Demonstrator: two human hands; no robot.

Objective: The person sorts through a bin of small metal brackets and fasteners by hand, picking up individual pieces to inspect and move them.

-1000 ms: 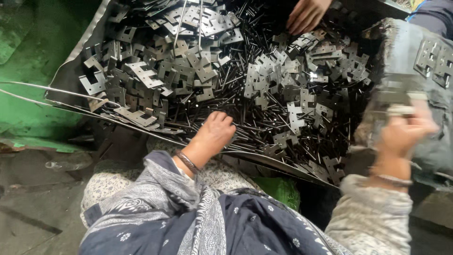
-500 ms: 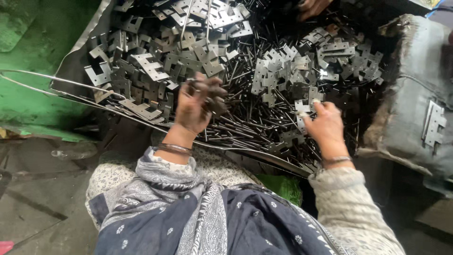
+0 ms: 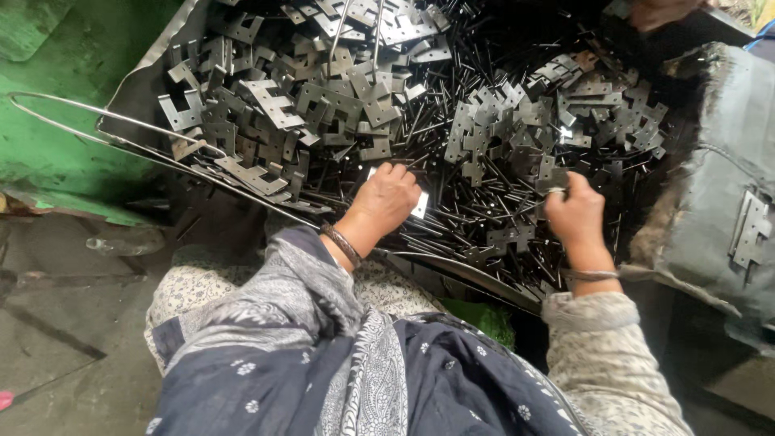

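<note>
A wide dark tray point(image 3: 476, 278) holds a heap of flat metal hinge plates point(image 3: 291, 121) and several thin dark metal pins point(image 3: 452, 194). My left hand point(image 3: 389, 198) rests low over the pins near the tray's front, fingers curled around a pale metal plate point(image 3: 419, 205). My right hand point(image 3: 575, 214) is further right, fingers pinched on a small metal piece among the plates; the piece is mostly hidden. A bracelet circles each wrist.
A bent wire loop point(image 3: 121, 133) juts out over the tray's left edge. A green surface point(image 3: 56, 97) lies to the left. A grey sack point(image 3: 726, 210) with a hinge plate point(image 3: 751, 230) on it stands at right. Another person's hand point(image 3: 658, 11) shows at the top.
My left hand came down from a raised bunch of pins to the tray's front. My right hand left the sack and moved into the pile of plates.
</note>
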